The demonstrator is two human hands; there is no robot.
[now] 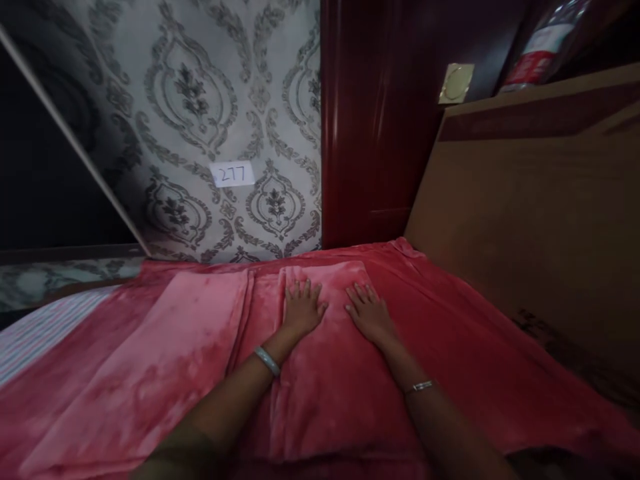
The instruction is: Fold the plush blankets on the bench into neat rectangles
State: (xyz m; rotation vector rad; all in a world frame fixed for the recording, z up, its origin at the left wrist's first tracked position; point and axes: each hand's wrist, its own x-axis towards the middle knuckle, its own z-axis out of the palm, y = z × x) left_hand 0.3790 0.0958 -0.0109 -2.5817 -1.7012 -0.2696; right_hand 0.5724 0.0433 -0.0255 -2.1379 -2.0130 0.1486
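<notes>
A plush red-pink blanket point(340, 387) lies spread out in front of me, with long folded-over panels on its left and in its middle. My left hand point(303, 309) rests flat near the far end of the middle panel, close to that panel's left edge, fingers spread. On the same panel, a little to the right, my right hand point(371, 315) also lies palm down with its fingers apart. Neither hand holds anything. The blanket's left panel point(185, 340) is folded into a long strip, and a narrow furrow separates it from the middle one.
A large cardboard box point(530, 200) stands along the right side, with a plastic bottle point(535, 57) on top. Behind the blanket are a patterned wall point(200, 100) and a dark red wooden panel point(370, 133). Striped cloth point(50, 327) shows at the left. A dark screen point(55, 160) stands far left.
</notes>
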